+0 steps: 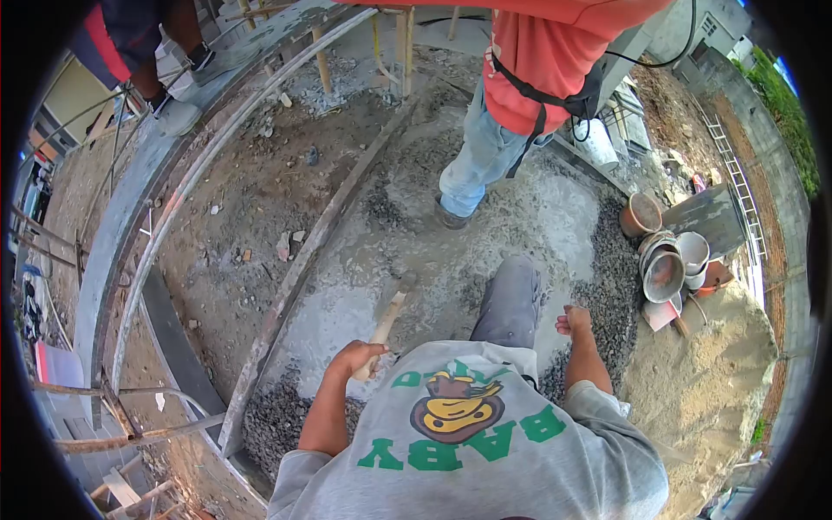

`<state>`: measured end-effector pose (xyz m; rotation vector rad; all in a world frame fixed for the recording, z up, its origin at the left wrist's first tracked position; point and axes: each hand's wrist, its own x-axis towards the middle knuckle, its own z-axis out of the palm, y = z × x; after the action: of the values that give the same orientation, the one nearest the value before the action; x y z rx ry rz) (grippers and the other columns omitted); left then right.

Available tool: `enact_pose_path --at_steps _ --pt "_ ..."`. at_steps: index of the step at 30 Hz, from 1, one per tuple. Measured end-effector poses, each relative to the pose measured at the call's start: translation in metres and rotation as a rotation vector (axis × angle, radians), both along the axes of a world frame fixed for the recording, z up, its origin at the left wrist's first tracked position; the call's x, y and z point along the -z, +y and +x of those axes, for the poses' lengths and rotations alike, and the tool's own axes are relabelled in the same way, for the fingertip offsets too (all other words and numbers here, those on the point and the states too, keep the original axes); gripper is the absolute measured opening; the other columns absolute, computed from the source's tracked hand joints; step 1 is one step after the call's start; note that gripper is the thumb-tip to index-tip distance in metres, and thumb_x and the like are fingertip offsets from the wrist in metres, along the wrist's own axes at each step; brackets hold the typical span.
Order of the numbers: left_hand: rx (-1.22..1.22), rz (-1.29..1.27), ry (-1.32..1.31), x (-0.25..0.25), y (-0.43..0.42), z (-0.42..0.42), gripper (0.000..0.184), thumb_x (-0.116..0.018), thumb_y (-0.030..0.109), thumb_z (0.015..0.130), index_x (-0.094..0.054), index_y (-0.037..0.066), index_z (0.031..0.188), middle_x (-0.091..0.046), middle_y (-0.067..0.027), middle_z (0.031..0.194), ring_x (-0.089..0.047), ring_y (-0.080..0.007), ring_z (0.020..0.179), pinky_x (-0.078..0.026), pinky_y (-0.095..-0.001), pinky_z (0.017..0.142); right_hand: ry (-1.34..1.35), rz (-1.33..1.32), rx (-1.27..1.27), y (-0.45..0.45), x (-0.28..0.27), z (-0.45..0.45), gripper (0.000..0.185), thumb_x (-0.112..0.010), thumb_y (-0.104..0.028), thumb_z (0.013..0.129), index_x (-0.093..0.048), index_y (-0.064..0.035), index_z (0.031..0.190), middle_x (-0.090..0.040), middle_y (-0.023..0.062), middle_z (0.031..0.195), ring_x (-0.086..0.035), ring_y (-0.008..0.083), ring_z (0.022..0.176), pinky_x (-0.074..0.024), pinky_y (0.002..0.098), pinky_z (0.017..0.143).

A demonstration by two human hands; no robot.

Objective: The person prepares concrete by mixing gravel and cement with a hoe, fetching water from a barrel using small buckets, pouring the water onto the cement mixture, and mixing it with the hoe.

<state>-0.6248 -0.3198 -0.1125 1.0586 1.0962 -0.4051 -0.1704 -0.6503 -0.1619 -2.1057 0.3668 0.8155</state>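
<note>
My left hand [360, 357] is wrapped round a pale wooden handle [387, 319]. Its far end reaches down to a dark tool head [406, 281] in the wet grey concrete [390, 234], and the head's shape is mostly hidden. My right hand [573, 321] hangs over the edge of the dark gravel [608, 286], with its fingers curled in and nothing visible in them. Between my hands, my grey-trousered leg [510, 299] stands in the mix.
A person in a red top [542, 78] and jeans stands in the concrete ahead. A long form board [321, 238] borders it on the left. Buckets [663, 273] and a sand pile [711, 373] lie right. Another person's shoes [176, 117] rest on a raised beam [113, 234].
</note>
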Motion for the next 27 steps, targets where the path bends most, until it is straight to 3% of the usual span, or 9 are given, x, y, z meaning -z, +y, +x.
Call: enact_pose_path --at_steps 9,15,27 --pt "0.026 -0.026 0.069 -0.014 0.022 0.016 0.042 -0.069 0.038 0.074 -0.058 -0.001 0.082 -0.058 -0.0116 0.064 -0.058 -0.0222 0.048 -0.047 -0.0338 0.045 0.255 -0.064 0.088 -0.041 0.054 -0.042 0.030 -0.054 -0.022 0.086 -0.054 0.0023 0.105 -0.063 0.0180 0.078 -0.062 0.0305 0.056 -0.0538 0.0420 0.047" --pt "0.051 -0.019 0.071 -0.011 0.026 0.019 0.039 -0.070 0.036 0.074 -0.058 0.000 0.080 -0.059 -0.0115 0.064 -0.057 -0.0218 0.048 -0.047 -0.0335 0.046 0.185 -0.044 0.103 -0.025 0.046 -0.027 0.029 -0.053 -0.020 0.085 -0.055 0.0068 0.096 -0.063 0.0194 0.076 -0.062 0.0300 0.054 -0.0528 0.0395 0.045" --pt "0.001 -0.015 0.068 -0.013 0.018 0.019 0.038 -0.068 0.033 0.075 -0.058 -0.002 0.081 -0.058 -0.0110 0.064 -0.057 -0.0208 0.048 -0.046 -0.0337 0.045 0.126 -0.008 0.053 0.013 0.029 -0.011 0.028 -0.054 -0.019 0.085 -0.056 0.0071 0.095 -0.062 0.0180 0.073 -0.061 0.0278 0.051 -0.0505 0.0379 0.042"
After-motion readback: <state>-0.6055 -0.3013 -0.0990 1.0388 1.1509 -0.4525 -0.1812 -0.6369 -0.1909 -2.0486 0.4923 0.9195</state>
